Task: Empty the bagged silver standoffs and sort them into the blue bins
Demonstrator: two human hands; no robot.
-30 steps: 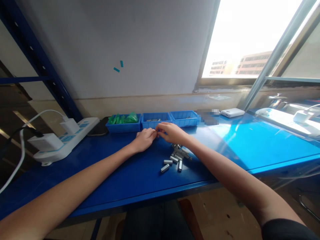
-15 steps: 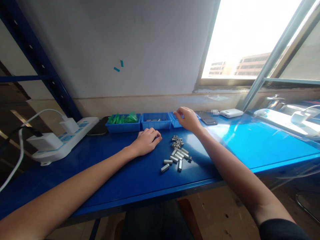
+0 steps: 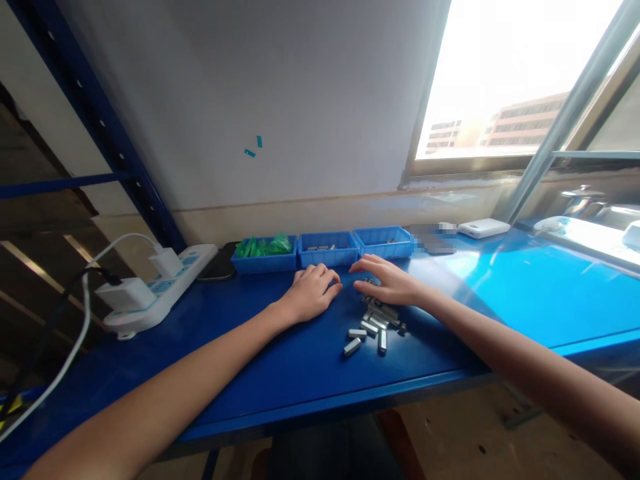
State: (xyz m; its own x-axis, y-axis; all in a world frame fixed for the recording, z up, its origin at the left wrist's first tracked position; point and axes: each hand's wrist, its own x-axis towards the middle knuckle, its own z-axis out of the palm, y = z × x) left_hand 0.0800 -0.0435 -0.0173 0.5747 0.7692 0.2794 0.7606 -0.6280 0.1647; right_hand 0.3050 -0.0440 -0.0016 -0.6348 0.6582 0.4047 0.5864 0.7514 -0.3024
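Observation:
A pile of several small silver metal pieces (image 3: 373, 327) lies on the blue table (image 3: 280, 360). My right hand (image 3: 387, 283) rests over the far end of that pile, fingers stretched out and touching the pieces. My left hand (image 3: 313, 293) lies just to its left on the table, fingers loosely curled, knuckles up; whether it holds anything is hidden. Behind both hands stand three blue bins: the left bin (image 3: 265, 257) with green parts, the middle bin (image 3: 327, 250) and the right bin (image 3: 384, 242) with a few metal parts.
A white power strip (image 3: 160, 293) with plugged-in chargers and cables sits at the left. A dark phone (image 3: 217, 269) lies beside the left bin. A white power bank (image 3: 483, 228) lies by the window. A blue shelf upright (image 3: 100, 120) rises at the left.
My right hand came back from the right bin and dropped onto the pile of metal pieces. The left hand stayed put. The camera view shifted a little to the left.

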